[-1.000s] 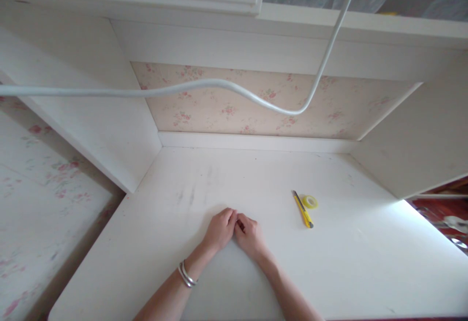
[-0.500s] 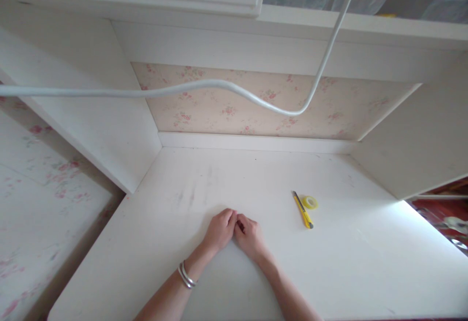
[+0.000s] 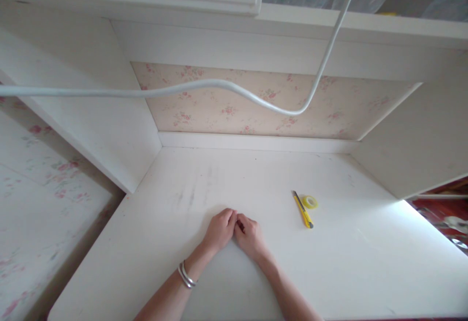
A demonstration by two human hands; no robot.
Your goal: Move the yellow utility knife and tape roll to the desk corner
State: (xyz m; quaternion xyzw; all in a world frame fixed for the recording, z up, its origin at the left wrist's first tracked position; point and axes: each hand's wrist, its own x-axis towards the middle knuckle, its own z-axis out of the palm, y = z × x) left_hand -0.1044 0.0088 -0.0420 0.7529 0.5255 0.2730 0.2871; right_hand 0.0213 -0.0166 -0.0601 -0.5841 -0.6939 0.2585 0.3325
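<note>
Practically nothing differs from the earlier frames: both hands rest where they were on the white bench [image 3: 204, 175]. Going from the left, the left hand [image 3: 219, 228], a silver bangle [image 3: 187, 275] on its wrist, lies with fingers curled, its fingertips touching those of the right hand [image 3: 250, 236]. Each grip is loosely closed; whether anything sits inside I cannot tell. Right of the hands, well apart from them, lies a yellow utility knife [image 3: 302, 209], with a roll of clear tape [image 3: 310, 201] just beside it.
</note>
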